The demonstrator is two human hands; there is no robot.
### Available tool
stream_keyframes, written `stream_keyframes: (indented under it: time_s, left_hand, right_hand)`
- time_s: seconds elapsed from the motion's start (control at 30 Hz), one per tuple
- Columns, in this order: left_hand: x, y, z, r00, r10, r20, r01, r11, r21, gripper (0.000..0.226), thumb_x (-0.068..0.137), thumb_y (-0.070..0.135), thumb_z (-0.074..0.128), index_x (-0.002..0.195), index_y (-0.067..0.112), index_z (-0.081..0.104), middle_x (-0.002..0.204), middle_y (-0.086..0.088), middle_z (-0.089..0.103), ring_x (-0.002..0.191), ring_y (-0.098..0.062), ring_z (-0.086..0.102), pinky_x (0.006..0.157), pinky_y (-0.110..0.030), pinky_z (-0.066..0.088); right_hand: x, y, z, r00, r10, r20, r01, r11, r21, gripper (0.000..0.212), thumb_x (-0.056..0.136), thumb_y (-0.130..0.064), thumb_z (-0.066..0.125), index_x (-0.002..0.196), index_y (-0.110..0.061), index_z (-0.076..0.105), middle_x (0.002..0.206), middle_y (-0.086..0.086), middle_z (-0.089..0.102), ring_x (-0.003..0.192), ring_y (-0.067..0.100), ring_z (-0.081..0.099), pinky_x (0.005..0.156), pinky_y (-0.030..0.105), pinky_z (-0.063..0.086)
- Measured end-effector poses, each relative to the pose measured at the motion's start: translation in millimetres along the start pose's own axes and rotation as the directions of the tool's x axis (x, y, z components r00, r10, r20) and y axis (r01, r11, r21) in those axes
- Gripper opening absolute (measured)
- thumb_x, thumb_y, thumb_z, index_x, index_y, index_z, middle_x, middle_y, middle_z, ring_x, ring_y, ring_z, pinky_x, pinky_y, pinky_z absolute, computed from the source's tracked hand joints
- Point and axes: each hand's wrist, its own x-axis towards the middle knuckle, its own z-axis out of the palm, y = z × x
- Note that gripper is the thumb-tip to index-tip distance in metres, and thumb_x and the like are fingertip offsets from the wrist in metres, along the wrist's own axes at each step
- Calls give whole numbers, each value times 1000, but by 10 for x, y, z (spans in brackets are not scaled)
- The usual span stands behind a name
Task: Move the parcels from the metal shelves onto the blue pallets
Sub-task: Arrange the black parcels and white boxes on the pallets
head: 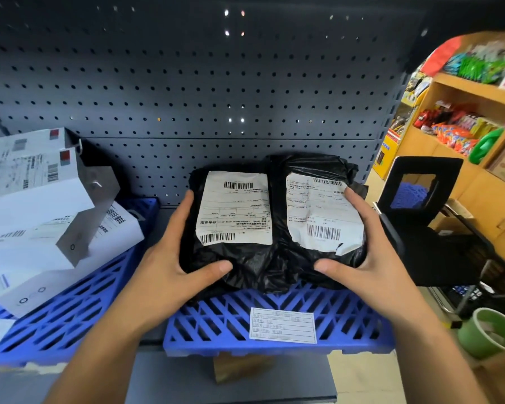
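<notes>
I am watching the left hand (175, 252) clasping the left black parcel (233, 208), thumb on its near edge and fingers wrapping its outer side. The right hand (365, 252) is gripping the right black parcel (318, 211) the same way. Both are sitting dead centre, touching each other, over the far part of the blue pallet (216, 325) at 6 o'clock. I cannot tell whether they are resting on it. White boxes (41, 223) are lying heaped on a second blue pallet (70, 310) at 9 o'clock.

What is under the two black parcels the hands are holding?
A blue pallet, whose slatted front and white label show. The part directly beneath the black parcels is covered, so whether they rest on it is unclear.
</notes>
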Motion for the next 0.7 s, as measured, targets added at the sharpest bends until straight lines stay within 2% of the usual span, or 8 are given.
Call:
stream_keyframes:
  time_s: [0.07, 0.17, 0.33, 0.37, 0.43, 0.5, 0.53, 0.7]
  left_hand:
    - [26, 5, 0, 1000, 11, 16, -11, 1000, 3, 107, 71, 40, 79, 152, 57, 12, 118, 63, 41, 117, 35, 37, 94, -1, 31]
    - [65, -24, 11, 999, 36, 32, -36, 999, 10, 102, 76, 30, 83, 150, 60, 20, 125, 57, 44, 120, 30, 40, 94, 6, 30]
    - [119, -44, 83, 998, 56, 14, -57, 997, 46, 96, 78, 25, 85, 146, 61, 28, 123, 59, 43, 120, 31, 38, 94, 8, 28]
    - [129, -49, 93, 998, 54, 14, -54, 997, 55, 96, 78, 25, 85, 146, 62, 28, 122, 58, 44, 122, 28, 39, 99, 2, 29]
    - [144, -54, 99, 999, 46, 17, -47, 995, 89, 95, 78, 30, 84, 143, 67, 26, 127, 51, 47, 134, 9, 41, 114, -20, 31]
    - [152, -47, 98, 999, 34, 25, -37, 993, 115, 94, 79, 34, 83, 143, 69, 24, 136, 42, 49, 139, -9, 41, 119, -40, 32]
    - [159, -48, 95, 999, 39, 25, -42, 991, 124, 93, 80, 34, 82, 143, 68, 24, 137, 39, 50, 139, -12, 43, 119, -42, 33]
    - [190, -67, 117, 995, 95, -20, -92, 989, 115, 86, 83, 24, 81, 144, 61, 33, 126, 47, 52, 125, 14, 49, 113, -20, 38]
  right_hand:
    - [20, -6, -19, 1000, 11, 18, -11, 1000, 3, 107, 67, -41, 95, 153, -50, 31, 152, -32, 40, 144, -5, 37, 120, 35, 32]
    - [55, -14, -30, 999, 22, 35, -22, 1000, 6, 103, 67, -36, 91, 152, -46, 34, 151, -28, 42, 143, -2, 40, 122, 41, 33]
    - [59, 6, -39, 999, 29, 28, -29, 1000, 10, 98, 73, -17, 90, 151, -41, 36, 146, -28, 47, 141, 1, 43, 119, 40, 37]
    - [54, 6, -45, 999, 33, 26, -33, 999, 13, 96, 75, -12, 89, 150, -40, 37, 143, -29, 48, 139, 0, 45, 118, 38, 38]
    - [47, 11, -59, 999, 40, 22, -40, 999, 15, 95, 76, -8, 88, 149, -41, 38, 141, -32, 50, 137, -3, 46, 115, 33, 38]
    - [47, 19, -77, 999, 36, 23, -36, 999, -1, 95, 76, -7, 87, 149, -42, 38, 141, -34, 48, 137, -5, 44, 113, 27, 37]
    - [52, 21, -83, 999, 33, 25, -33, 999, -12, 95, 76, -6, 87, 149, -42, 38, 141, -35, 47, 137, -6, 43, 112, 24, 35]
    - [82, 39, -100, 999, 19, 32, -18, 999, -40, 94, 76, -2, 86, 148, -40, 40, 142, -36, 46, 139, -7, 41, 110, 13, 34]
